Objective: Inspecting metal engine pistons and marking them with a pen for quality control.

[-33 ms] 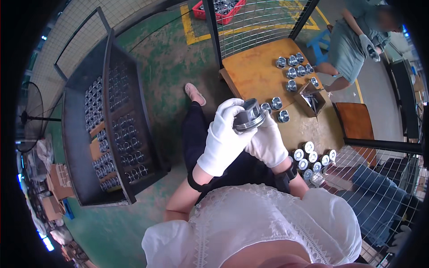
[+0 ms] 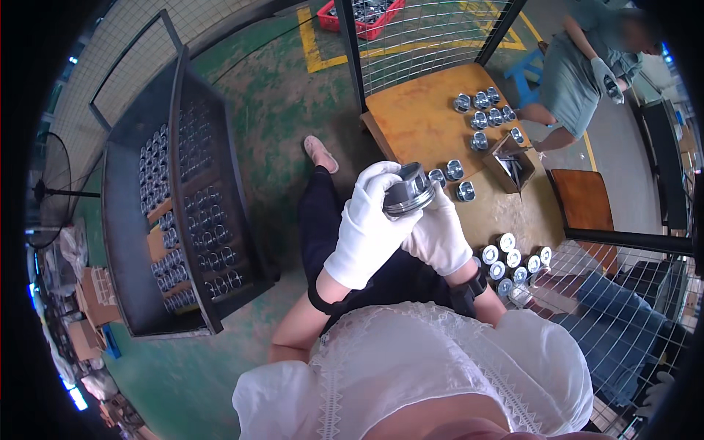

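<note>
A metal piston (image 2: 408,192) with ring grooves is held up in front of me, over my lap. My white-gloved left hand (image 2: 372,220) is closed round its left side, fingers curled over the top. On the piston's right, my gloved right hand (image 2: 442,231) grips it too; some of its fingers are hidden behind the piston and the other hand. Just beyond my right hand, a piston (image 2: 466,191) rests on the wooden table (image 2: 418,99), with two more close by. Several pistons (image 2: 479,119) stand farther back. Near the table's front, several pistons (image 2: 513,258) show their round pale faces.
On the left stands a dark metal cart (image 2: 125,242) with rows of pistons inside. A small open box (image 2: 506,169) holds tools on the table. Wire mesh panels (image 2: 411,51) border the table. A co-worker (image 2: 576,88) holds a part at the far right. A red crate (image 2: 374,29) lies beyond.
</note>
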Action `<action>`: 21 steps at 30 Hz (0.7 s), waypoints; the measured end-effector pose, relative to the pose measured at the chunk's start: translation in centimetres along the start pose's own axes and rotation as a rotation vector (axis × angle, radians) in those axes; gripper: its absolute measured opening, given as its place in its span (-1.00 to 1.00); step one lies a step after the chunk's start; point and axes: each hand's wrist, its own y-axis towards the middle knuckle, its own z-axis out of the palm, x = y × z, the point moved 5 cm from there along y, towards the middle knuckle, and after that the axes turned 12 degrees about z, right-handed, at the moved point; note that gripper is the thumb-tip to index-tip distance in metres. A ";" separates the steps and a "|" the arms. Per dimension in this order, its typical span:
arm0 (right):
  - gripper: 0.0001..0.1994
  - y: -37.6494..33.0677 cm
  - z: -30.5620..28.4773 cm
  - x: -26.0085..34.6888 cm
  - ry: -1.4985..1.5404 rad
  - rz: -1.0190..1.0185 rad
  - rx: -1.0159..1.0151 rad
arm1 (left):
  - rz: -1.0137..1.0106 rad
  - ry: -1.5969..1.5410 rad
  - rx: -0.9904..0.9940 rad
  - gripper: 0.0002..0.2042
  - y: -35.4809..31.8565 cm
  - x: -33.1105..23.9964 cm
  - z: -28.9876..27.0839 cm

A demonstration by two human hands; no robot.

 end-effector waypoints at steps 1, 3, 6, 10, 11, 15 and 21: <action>-0.20 -0.1 0.1 -0.1 -0.002 0.005 -0.001 | -0.009 -0.004 0.000 -0.52 0.0 0.0 0.0; -0.22 -0.2 0.4 0.3 -0.043 0.024 0.007 | -0.011 -0.010 -0.006 -0.52 0.0 0.2 0.0; -0.32 0.3 -0.1 0.4 -0.102 -0.051 -0.018 | -0.011 0.071 0.016 -0.52 -0.3 0.7 -0.4; -0.43 0.1 0.1 0.4 -0.300 -0.135 -0.089 | -0.055 0.103 0.013 -0.50 -1.3 1.9 -0.5; -0.48 -0.5 0.2 0.9 -0.370 -0.266 -0.176 | -0.061 0.099 0.028 -0.50 -1.3 2.1 -0.3; -0.44 -0.8 -1.9 2.4 -0.684 -0.586 -0.546 | -0.039 0.074 0.022 -0.50 -1.5 2.4 0.6; -0.31 -1.4 -0.1 2.6 -1.099 -0.853 -0.645 | -0.078 0.137 0.052 -0.39 -2.6 3.2 1.4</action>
